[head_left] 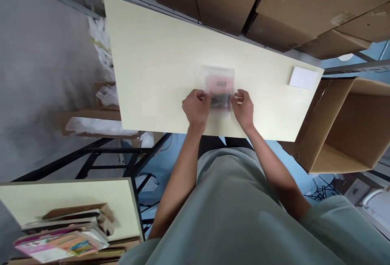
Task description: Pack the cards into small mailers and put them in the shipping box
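Head view: the left hand (196, 110) pinches one edge of a blurred pink packet (220, 88) above the pale table (152, 62); the right hand (244, 111) curls at the other, grip unclear. Uneven pulling could crease it.

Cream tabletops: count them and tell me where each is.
2. The large tabletop lies beneath the left hand and right hand; the small tabletop, lower left, bears stacked papers. More may be hidden.
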Demonstrator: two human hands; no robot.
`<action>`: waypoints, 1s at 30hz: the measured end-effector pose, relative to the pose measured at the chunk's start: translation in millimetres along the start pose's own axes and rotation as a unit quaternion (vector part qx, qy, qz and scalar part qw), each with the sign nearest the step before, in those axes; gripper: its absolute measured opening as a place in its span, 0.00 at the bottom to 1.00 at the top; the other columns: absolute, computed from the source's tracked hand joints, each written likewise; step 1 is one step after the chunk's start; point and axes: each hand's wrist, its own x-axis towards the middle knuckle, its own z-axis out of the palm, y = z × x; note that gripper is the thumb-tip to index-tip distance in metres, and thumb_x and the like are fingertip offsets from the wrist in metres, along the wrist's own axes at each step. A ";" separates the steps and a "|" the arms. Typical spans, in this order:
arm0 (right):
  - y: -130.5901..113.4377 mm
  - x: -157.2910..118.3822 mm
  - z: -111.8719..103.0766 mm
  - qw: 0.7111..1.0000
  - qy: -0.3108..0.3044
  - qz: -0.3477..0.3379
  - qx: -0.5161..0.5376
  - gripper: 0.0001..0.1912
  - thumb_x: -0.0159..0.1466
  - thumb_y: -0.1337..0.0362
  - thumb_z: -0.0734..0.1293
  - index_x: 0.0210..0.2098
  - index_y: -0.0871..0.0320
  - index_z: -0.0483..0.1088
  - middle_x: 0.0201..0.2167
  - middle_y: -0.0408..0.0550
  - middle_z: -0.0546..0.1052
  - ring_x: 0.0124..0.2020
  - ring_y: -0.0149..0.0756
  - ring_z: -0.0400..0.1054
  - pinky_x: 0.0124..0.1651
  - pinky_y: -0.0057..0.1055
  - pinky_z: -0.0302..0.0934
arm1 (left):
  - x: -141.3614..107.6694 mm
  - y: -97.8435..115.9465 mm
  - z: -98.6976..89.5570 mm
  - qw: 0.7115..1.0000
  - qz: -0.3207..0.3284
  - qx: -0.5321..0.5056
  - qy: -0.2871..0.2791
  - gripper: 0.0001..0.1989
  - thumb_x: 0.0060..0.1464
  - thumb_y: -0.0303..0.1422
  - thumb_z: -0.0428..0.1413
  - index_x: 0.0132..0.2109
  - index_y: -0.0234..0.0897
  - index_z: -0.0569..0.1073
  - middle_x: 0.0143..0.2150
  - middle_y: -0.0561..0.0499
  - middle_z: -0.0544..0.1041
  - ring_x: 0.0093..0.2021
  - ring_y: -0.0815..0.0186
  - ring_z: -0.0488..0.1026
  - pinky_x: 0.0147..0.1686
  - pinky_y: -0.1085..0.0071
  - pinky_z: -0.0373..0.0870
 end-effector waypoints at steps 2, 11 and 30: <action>-5.8 8.6 6.2 0.999 -0.011 0.036 -0.004 0.15 0.72 0.54 0.72 0.52 0.54 0.72 0.44 0.51 0.82 0.42 0.41 0.79 0.47 0.40 0.76 | 1.0 0.2 0.4 1.000 -0.014 -0.010 0.014 0.08 0.61 0.39 0.64 0.41 0.43 0.75 0.41 0.48 0.85 0.42 0.56 0.83 0.50 0.60 0.77; -24.4 8.7 19.5 0.987 -0.106 0.024 0.120 0.17 0.70 0.48 0.74 0.38 0.50 0.65 0.32 0.41 0.74 0.33 0.36 0.68 0.36 0.35 0.66 | -0.5 -9.5 5.7 0.995 0.007 -0.085 0.049 0.17 0.61 0.32 0.63 0.56 0.41 0.74 0.54 0.42 0.83 0.51 0.55 0.82 0.60 0.55 0.77; -86.1 -4.0 -57.7 0.954 -0.015 -0.281 -0.105 0.35 0.74 0.42 0.71 0.74 0.47 0.63 0.80 0.55 0.59 0.85 0.67 0.44 0.77 0.77 0.56 | -2.2 34.6 -94.2 0.961 0.267 -0.041 -0.062 0.10 0.72 0.40 0.59 0.45 0.46 0.85 0.44 0.49 0.80 0.46 0.58 0.78 0.51 0.58 0.78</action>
